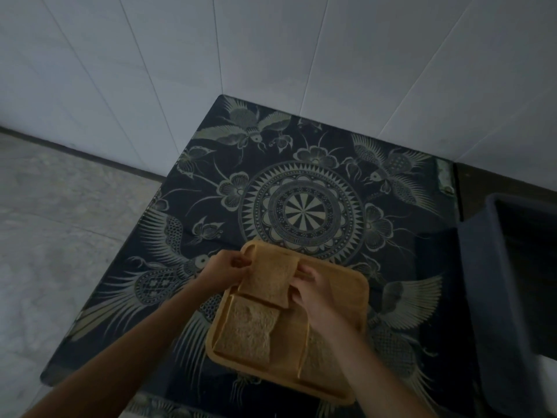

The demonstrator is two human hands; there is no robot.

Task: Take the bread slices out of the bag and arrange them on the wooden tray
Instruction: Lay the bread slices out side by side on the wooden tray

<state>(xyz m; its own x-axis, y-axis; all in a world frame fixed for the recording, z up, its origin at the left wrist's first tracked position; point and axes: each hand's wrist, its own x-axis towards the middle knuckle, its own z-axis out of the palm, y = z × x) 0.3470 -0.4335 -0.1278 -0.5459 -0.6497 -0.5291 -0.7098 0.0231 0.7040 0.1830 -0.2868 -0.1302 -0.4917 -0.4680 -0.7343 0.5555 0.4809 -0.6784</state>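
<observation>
A wooden tray (346,285) lies on the dark patterned tablecloth near the front of the table. One bread slice (247,330) rests flat in its near-left part. A second slice (319,357) lies in the near-right part, partly under my right forearm. A third slice (268,276) is at the tray's far-left corner, held by both hands: my left hand (223,267) pinches its left edge and my right hand (313,285) grips its right edge. Whether this slice touches the tray I cannot tell. No bag is in view.
The table (301,188) stands in a corner of white panelled walls. A dark blue plastic bin (497,297) stands to the right of the table. Grey floor (60,221) lies to the left.
</observation>
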